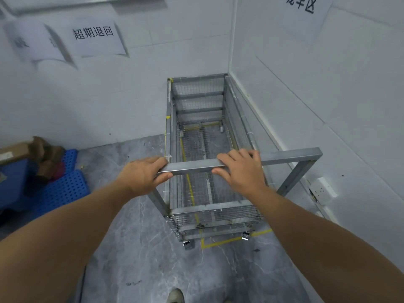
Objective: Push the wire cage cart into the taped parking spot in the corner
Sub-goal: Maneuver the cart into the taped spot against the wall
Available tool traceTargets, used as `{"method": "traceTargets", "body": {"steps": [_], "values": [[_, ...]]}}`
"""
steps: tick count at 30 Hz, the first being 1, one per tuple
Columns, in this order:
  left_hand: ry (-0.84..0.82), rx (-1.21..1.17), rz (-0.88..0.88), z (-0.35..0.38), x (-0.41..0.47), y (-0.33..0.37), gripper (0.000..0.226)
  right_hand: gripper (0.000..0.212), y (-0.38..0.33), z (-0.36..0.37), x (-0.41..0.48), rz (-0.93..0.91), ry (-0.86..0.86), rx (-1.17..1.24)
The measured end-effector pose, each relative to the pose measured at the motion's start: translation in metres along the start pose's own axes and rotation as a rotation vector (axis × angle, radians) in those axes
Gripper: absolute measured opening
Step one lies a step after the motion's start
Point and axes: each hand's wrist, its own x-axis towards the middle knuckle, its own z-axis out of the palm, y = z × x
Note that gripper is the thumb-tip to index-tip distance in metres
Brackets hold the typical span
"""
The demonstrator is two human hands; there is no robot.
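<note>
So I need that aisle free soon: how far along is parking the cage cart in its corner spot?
Nearly done: the wire cage cart has its far end at the corner walls. In hand: left hand and right hand grip the handle bar. Left: its near-left caster sits outside the yellow tape, so nudge it right.

The sign (306, 5) at the upper right is cut by the frame's top edge. The paper (32, 42) at the upper left blurs past reading. Only my shoe's (176, 296) toe shows at the bottom edge.
</note>
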Motion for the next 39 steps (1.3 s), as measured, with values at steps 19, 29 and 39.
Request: {"method": "traceTargets", "body": {"steps": [19, 29, 39], "values": [[-0.094, -0.453, 0.474, 0.007, 0.008, -0.051, 0.052, 0.054, -0.060, 0.010, -0.001, 0.598, 0.178, -0.014], [0.016, -0.685, 0.410, 0.016, 0.012, -0.041, 0.043, 0.094, -0.076, 0.001, 0.008, 1.192, 0.104, 0.313], [0.070, -0.683, 0.427, 0.019, 0.032, -0.011, 0.037, 0.092, -0.036, 0.000, 0.009, 1.151, 0.120, 0.378]]}}
